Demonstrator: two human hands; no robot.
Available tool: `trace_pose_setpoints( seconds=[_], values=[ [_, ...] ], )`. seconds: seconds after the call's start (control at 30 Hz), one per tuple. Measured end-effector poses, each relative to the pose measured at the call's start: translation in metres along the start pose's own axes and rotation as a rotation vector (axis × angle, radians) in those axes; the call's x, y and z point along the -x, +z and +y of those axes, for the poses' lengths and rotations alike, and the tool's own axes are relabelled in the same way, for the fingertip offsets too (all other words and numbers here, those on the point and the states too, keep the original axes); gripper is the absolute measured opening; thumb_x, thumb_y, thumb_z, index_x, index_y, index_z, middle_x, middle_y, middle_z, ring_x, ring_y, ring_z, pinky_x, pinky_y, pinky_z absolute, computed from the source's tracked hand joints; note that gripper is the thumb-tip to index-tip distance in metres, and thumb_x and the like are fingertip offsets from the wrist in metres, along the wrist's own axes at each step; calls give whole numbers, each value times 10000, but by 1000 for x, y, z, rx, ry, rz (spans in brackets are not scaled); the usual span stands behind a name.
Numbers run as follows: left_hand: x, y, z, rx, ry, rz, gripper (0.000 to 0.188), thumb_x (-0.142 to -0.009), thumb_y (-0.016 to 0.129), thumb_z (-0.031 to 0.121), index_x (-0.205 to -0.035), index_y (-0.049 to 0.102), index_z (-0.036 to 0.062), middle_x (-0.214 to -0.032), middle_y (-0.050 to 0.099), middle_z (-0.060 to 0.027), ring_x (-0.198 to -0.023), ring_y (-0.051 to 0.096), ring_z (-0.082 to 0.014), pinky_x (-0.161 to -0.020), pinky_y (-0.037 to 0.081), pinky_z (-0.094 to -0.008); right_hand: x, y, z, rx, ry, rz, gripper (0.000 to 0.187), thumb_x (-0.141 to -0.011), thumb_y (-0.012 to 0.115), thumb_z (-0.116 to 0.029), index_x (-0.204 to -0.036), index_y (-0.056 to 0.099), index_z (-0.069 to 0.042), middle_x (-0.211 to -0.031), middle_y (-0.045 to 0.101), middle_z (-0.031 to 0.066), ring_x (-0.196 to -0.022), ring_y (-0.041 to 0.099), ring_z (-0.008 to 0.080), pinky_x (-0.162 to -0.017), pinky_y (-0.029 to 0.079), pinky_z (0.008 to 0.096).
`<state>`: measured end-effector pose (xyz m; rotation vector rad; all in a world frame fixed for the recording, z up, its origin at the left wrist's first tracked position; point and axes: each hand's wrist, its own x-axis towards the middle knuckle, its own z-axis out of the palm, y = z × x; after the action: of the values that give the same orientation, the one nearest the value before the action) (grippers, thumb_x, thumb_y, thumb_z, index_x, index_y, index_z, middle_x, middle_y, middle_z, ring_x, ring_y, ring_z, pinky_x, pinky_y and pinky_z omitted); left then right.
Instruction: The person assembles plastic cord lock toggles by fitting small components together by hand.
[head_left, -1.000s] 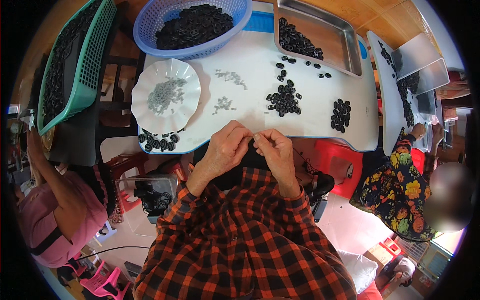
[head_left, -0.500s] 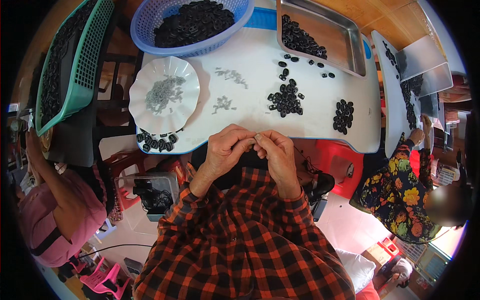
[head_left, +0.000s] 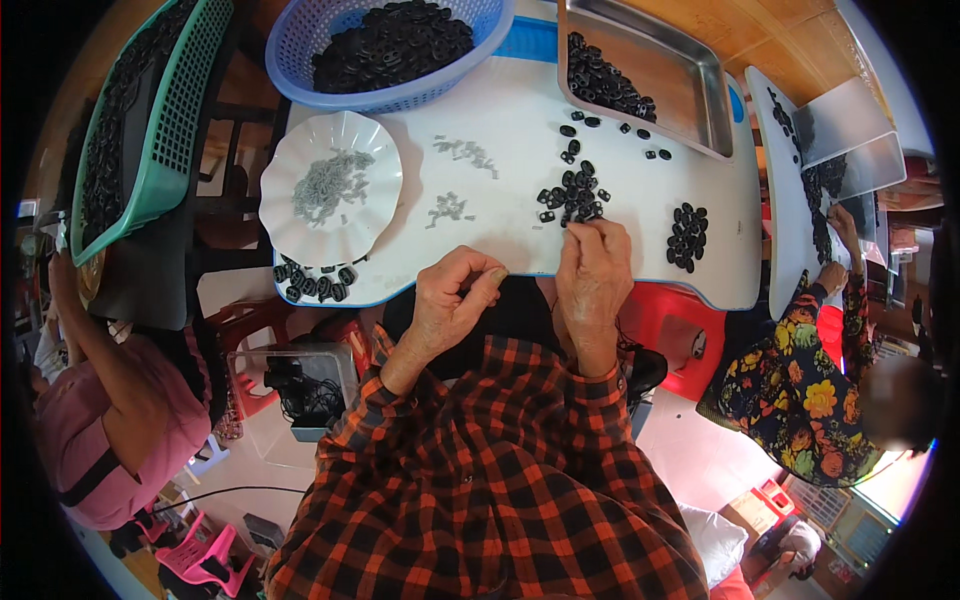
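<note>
Lying just beyond the fingertips of the right hand (head_left: 597, 270), the loose pile of black pieces (head_left: 573, 192) spreads away toward the far side of the white table (head_left: 510, 110). The fingertips meet or overlap the pile's near edge, pointing far and slightly left, so the right hand is clearly the nearer of the two. The pieces are small ovals with holes, and their long axes point in mixed directions; the one under the fingertips is too covered to read its lie. The right fingers are bunched with the thumb, but I cannot tell whether a piece is caught between them.

The left hand (head_left: 452, 300) is at the table's near edge, to the left of the right hand and well apart from it. Its thumb and forefinger press together at the tips, pointing right; whether they pinch something tiny is not clear.

Two scatters of small grey bits, a far one (head_left: 465, 153) and a near one (head_left: 450, 208), lie beyond the left hand, with the white plate (head_left: 275, 195) to their left. A smaller group of black pieces (head_left: 687, 237) sits right of the right hand, separate from the pile.
</note>
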<state>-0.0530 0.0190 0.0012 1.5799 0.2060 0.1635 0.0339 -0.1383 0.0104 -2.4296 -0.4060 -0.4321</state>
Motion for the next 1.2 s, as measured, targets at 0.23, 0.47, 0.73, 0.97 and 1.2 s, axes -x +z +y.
trace_pose_setpoints(
  seconds=[0.23, 0.47, 0.73, 0.97, 1.2],
  values=[
    [-2, 1, 2, -68, 20, -3, 49, -864, 624, 29, -873, 613, -18, -748, 591, -44, -593, 591, -81, -525, 475, -210, -1, 3, -8, -67, 11, -8, 124, -750, 646, -22, -869, 648, -54, -868, 550, 90, -797, 551, 279, -649, 458, 375],
    [-2, 0, 3, -61, 9, -36, 63, -887, 599, 34, -905, 619, -23, -790, 598, -34, -639, 606, -79, -566, 497, -204, -10, 11, -7, 23, -83, -79, 112, -762, 653, -33, -872, 650, -54, -864, 537, 94, -782, 552, 287, -648, 455, 377],
    [-2, -1, 4, -55, -9, -46, 63, -883, 601, 30, -905, 618, -27, -797, 597, -41, -644, 616, -86, -570, 500, -206, -2, 11, -3, -99, 30, -130, 134, -764, 659, -41, -895, 630, -44, -855, 541, 105, -792, 565, 305, -653, 457, 389],
    [-2, 0, 0, -50, 10, -43, 63, -878, 608, 27, -909, 619, -26, -804, 592, -45, -645, 617, -89, -567, 498, -206, -1, 11, -10, -54, 37, -113, 154, -765, 670, -63, -907, 620, -27, -866, 540, 116, -797, 565, 308, -664, 456, 397],
    [-1, 0, -4, -43, -10, -44, 65, -878, 607, 26, -913, 618, -27, -814, 597, -43, -649, 616, -85, -570, 502, -203, -1, 14, -12, -64, 68, -163, 136, -772, 656, -56, -891, 596, -28, -868, 538, 122, -807, 559, 321, -664, 450, 412]
  ],
)
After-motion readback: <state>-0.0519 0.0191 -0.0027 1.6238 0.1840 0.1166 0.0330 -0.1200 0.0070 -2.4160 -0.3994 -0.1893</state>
